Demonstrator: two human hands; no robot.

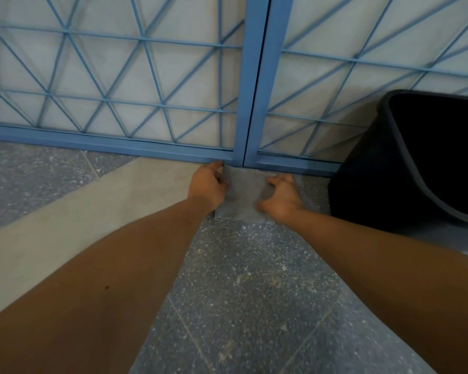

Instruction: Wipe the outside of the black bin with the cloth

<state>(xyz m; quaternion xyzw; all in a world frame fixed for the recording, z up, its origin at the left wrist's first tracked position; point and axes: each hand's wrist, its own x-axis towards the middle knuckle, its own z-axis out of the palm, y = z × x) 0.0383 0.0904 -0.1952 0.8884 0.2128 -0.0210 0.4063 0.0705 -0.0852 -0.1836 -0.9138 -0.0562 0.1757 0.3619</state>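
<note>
**Op:** Logging the cloth first. Grey, folded flat into a rough square, lying on the speckled floor right against the foot of the blue gate. I read it as soft, limp and very light; nothing stiff about it.

**Obs:** Hands?

**Op:** Left hand at the cloth's 9 o'clock edge, fingers curled down onto that edge, apparently pinching it. Right hand at the 3 o'clock edge, thumb and fingers hooked and partly spread over the cloth's side. That hand is blurred, so I cannot tell whether it really has hold of the fabric or only touches it.

**Obs:** Bin position?

**Op:** Black bin sits on the floor at 3 o'clock from the cloth, near the right hand but apart from it, standing close to the gate. Open top faces me; the inside is dark and I cannot see any contents.

**Obs:** Handling notes?

**Op:** Judgement only: bin looks like thin moulded plastic with smooth walls, so probably light and liable to slide or tip under a sideways wipe. I would steady it at the rolled rim with one hand and wipe with the other. Cloth is best bunched or taken by the folded stack from an edge; lifted by one corner it may unfold and trail. Wiping not yet begun.
</note>
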